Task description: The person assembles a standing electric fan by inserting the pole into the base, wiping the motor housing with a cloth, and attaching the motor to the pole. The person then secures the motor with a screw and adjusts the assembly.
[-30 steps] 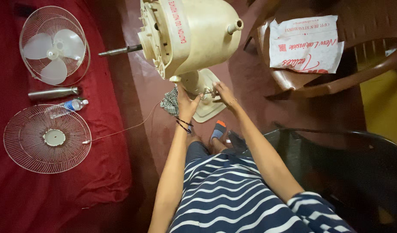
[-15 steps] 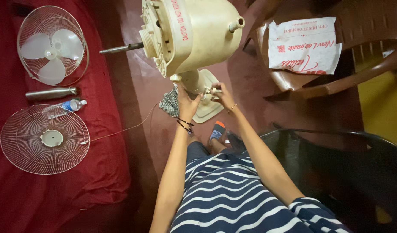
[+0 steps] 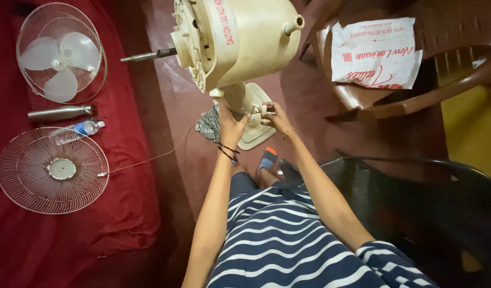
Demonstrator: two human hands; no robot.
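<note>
A cream pedestal fan motor housing [image 3: 240, 37] with a bare metal shaft [image 3: 149, 55] stands on a cream neck [image 3: 237, 98] and base [image 3: 259, 133]. My left hand [image 3: 230, 125] is wrapped around the neck from the left, just under the housing. My right hand [image 3: 275, 117] is on the neck's right side, fingertips pinched on a small pale knob [image 3: 264, 110] there. A checked cloth [image 3: 209, 124] lies by the base, next to my left hand.
On the red cloth [image 3: 69, 229] at left lie a wire grille holding the fan blades [image 3: 58, 53], a second wire grille [image 3: 52, 170], a steel bottle [image 3: 58, 112] and a plastic bottle [image 3: 77, 130]. A brown chair [image 3: 395, 90] holds a white bag [image 3: 376, 53].
My right hand has moved slightly up and in toward the fan neck and now pinches the small knob. My left hand stays on the neck.
</note>
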